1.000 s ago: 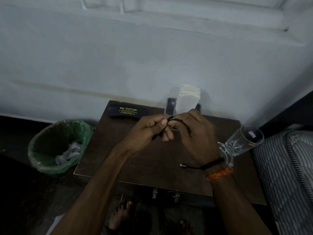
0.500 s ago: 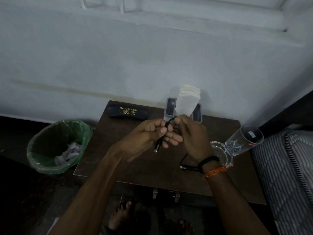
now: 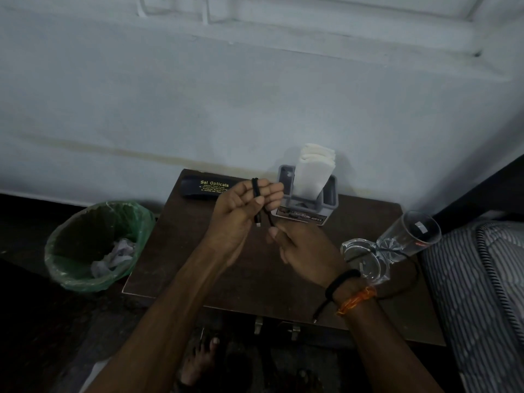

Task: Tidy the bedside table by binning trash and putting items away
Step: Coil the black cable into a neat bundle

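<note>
Left hand point(image 3: 243, 211) is up over the bedside table point(image 3: 198, 268), palm toward the camera, fingers loosely curled with a black cable point(image 3: 256, 191) looped around them; the thumb presses the strand against the fingers, and a short plug end dangles below the palm. Right hand point(image 3: 306, 251) sits just below and to the right of it, fingertips pinched on the same cable where it drops from the left hand. From there the cable is lost behind the hand (a thin dark strand shows again by the right wrist, hanging past the table's front edge).

The table is dark brown wood set against a pale painted wall point(image 3: 255, 95). At its back edge lies a black spectacle case point(image 3: 198, 188) with gold lettering, partly behind the left hand. Just right of the fingers stands a grey tissue holder point(image 3: 326, 205) with white tissues point(image 3: 312, 171) sticking up. Near the right edge lies a clear glass point(image 3: 408, 236) on its side. A striped mattress point(image 3: 482, 293) borders the table on the right. On the floor to the left stands a bin with a green liner point(image 3: 96, 245), crumpled paper inside, well apart from both hands.
</note>
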{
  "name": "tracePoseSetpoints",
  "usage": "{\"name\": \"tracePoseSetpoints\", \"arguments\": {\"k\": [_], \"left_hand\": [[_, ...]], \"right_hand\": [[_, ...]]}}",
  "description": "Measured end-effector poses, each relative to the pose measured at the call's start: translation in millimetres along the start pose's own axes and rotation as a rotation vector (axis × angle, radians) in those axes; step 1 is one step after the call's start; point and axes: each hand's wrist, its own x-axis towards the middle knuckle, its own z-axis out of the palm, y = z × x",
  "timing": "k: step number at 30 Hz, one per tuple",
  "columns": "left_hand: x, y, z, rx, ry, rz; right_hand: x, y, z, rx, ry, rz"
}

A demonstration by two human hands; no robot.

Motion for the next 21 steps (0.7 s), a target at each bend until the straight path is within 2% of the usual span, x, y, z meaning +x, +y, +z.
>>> {"name": "tracePoseSetpoints", "arguments": {"k": [4, 7, 9, 14, 18, 21], "left_hand": [[2, -7, -3, 0.233, 0.030, 0.062], [2, -10, -5, 0.472, -0.039, 0.089], [0, -9, -6, 0.551, -0.107, 0.092], [-5, 0, -3, 0.692, -0.304, 0.104], [-7, 2, -2, 0.695, -0.448, 0.050], [-8, 2, 0, 0.649, -0.534, -0.052]], "right_hand": [[-2, 0, 0, -0.116, 0.066, -0.087], [-4, 0, -8, -0.128, 0.136, -0.137], [-5, 3, -16, -0.117, 0.186, -0.179], [-5, 13, -27, -0.097, 0.325, -0.226], [-5, 20, -30, -0.163, 0.501, -0.246], [-5, 23, -31, -0.177, 0.592, -0.274]]}}
